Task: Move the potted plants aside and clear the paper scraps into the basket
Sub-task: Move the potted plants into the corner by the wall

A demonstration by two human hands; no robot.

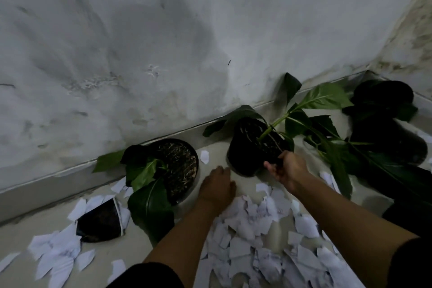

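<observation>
Gripping the near rim of a black pot [247, 152], the right hand [286, 168] has its fingers and thumb curled round the edge; the pot is tilted toward the wall, its soil face and long-stemmed green plant [313, 110] leaning to the right. The left hand [218, 188] lies just beside the pot's lower left side, fingers loosely bent and holding nothing; whether its fingertips touch the pot cannot be told. A second pot [180, 166], round and upright, stands to the left against the base of the wall [163, 42], its broad leaves drooping over the floor. Further right, in the corner, sits a dark mass [383, 121] that appears to be more pots and foliage, too dim to separate. Paper scraps [257, 229] lie thick on the floor between the forearms and spread to the lower left, where a dark torn piece [100, 220] rests among them; one scrap [204, 156] lies between the two pots. No basket is in view. Judged from this layout, the task is at an early stage: one plant is in hand, the left pot remains among the scraps, and all visible paper is yet to be gathered.
</observation>
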